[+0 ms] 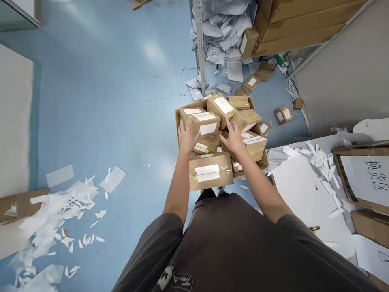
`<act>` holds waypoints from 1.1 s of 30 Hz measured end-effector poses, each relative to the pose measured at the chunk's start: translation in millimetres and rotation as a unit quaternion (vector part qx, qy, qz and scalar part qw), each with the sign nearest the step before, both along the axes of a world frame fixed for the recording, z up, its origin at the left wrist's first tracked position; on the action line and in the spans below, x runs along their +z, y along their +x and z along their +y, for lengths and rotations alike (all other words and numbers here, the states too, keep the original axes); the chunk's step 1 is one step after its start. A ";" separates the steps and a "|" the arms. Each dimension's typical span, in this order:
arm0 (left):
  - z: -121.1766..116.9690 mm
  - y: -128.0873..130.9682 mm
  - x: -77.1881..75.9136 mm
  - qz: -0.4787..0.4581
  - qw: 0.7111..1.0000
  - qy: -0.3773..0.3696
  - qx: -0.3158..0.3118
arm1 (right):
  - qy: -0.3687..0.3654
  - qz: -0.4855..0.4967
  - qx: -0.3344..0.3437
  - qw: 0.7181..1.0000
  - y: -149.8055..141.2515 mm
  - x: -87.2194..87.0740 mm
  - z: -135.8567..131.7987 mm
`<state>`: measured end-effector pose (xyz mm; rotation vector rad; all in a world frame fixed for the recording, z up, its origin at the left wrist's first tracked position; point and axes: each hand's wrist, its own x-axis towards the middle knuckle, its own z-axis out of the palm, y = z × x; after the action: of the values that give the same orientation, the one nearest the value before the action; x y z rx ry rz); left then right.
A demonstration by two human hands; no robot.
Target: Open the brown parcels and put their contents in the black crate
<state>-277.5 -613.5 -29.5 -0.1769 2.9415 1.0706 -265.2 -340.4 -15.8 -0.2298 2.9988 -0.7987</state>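
Blue floor (91, 101) lies all around us, with paper scraps (60, 211) on the left. We are reaching into a big cardboard carton (176, 121) full of small taped boxes (209, 172), right in front of us, beside a metal shelf post (199, 48). Our left hand (187, 137) and right hand (234, 138) rest spread on the boxes, not pinching. A top box needs lifting straight up past the carton's edges; the left side has lots of open room.

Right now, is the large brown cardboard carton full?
The large brown cardboard carton is full: small taped cardboard boxes heap above its rim.
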 end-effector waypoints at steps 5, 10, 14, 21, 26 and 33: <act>-14.9 -64.9 -45.7 -0.035 0.998 0.036 -0.026 | 0.041 -0.042 0.003 0.998 -61.2 -31.8 -26.3; -28.8 -86.1 -77.6 -0.080 0.992 0.074 -0.065 | 0.078 -0.122 -0.006 0.989 -82.9 -72.8 -48.6; -34.3 -80.5 -82.0 -0.049 0.989 0.109 -0.084 | 0.088 -0.150 -0.029 0.984 -84.7 -88.4 -55.8; -48.9 -51.0 -54.9 0.023 0.989 0.135 -0.061 | 0.052 -0.150 -0.013 0.987 -81.6 -60.2 -54.1; -55.8 -38.3 -7.0 0.081 0.984 0.145 -0.072 | 0.013 -0.102 -0.023 0.994 -62.6 -12.0 -54.7; 0.9 -25.1 76.9 0.150 0.974 0.091 -0.142 | 0.001 0.016 -0.094 0.995 -11.9 62.8 -1.3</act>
<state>-302.6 -612.6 47.4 0.4292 2.9612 1.4138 -277.1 -341.7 47.0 0.0406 3.0847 -0.8126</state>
